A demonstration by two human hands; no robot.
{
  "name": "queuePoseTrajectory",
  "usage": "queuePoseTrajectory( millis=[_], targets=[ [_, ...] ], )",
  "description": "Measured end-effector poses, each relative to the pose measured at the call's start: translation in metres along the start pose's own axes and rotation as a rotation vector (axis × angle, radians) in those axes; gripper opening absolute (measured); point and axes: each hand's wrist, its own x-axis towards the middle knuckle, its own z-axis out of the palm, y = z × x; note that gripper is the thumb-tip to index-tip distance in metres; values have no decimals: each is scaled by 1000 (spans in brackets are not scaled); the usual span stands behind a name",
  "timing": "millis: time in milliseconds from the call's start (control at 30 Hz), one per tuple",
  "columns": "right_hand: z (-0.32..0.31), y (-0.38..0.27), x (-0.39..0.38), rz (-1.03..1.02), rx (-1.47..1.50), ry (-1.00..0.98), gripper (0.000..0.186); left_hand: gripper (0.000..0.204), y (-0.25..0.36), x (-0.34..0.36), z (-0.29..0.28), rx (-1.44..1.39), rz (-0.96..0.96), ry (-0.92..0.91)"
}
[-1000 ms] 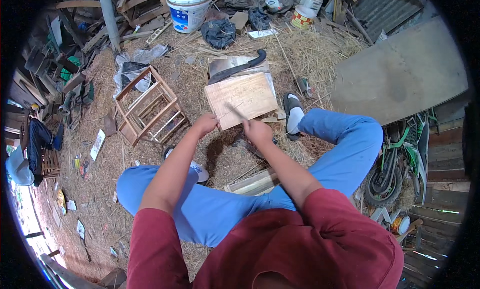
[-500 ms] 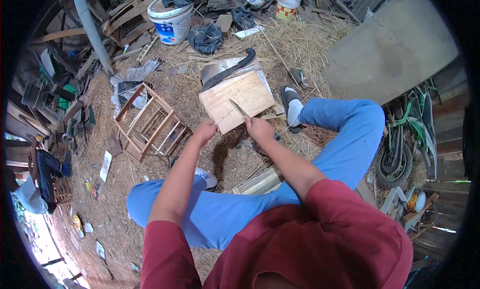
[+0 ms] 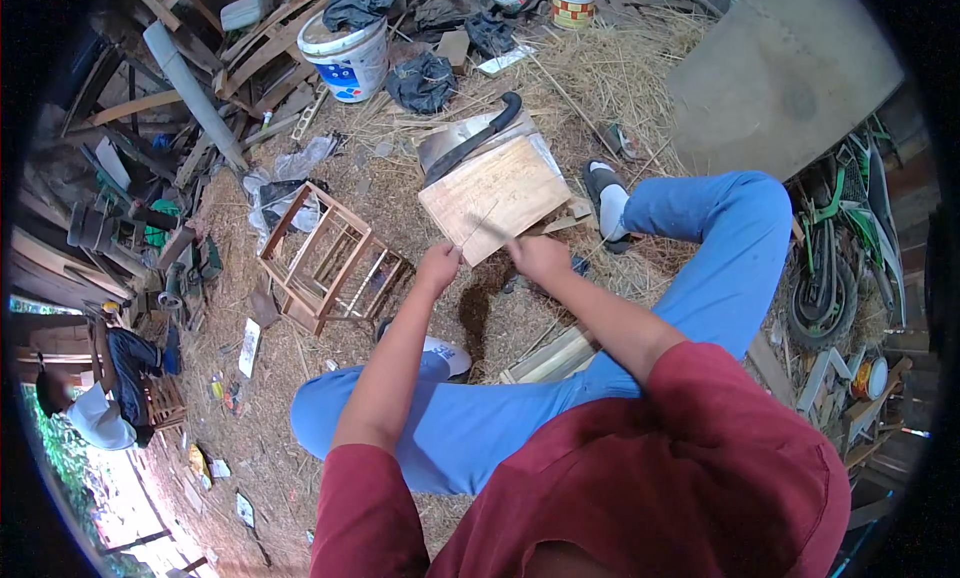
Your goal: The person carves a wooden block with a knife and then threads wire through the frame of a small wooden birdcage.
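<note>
Hands meet low over the straw-covered ground (image 3: pixel 250 418), in front of a seated person in blue trousers. Left hand (image 3: pixel 438 268) and right hand (image 3: pixel 540 260) both close on a thin stick (image 3: pixel 487 223), a pale sliver whose long axis runs from the hands up and away toward the wooden board (image 3: pixel 495 198); which hand grips it more firmly cannot be told. The board lies just beyond the fingertips, tilted, its long side running from lower left to upper right, and roughly equally near to both hands. A curved dark blade (image 3: pixel 478 143) rests along the board's far edge. To the left, near the left hand, stands an open wooden frame crate (image 3: pixel 325 263), nothing visible inside it. Farther off, a white bucket (image 3: pixel 348 56) holds dark cloth draped over its rim, and a small tin (image 3: pixel 573 6) stands among scrap timber, contents unseen.
</note>
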Motion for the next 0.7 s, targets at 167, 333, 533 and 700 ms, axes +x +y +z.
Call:
queuePoseTrajectory(
  millis=[167, 333, 533, 700],
  targets=[
    [3, 5, 5, 103, 49, 76, 58, 34, -1, 4, -2, -23, -16, -20],
    [-2, 1, 1, -31, 8, 22, 60, 32, -9, 5, -1, 34, 5, 16],
    [-7, 9, 9, -30, -17, 59, 61, 34, -5, 8, 0, 8, -65, -35],
    [-13, 8, 8, -175, -118, -75, 61, 34, -10, 6, 1, 33, -27, -16]
  ],
)
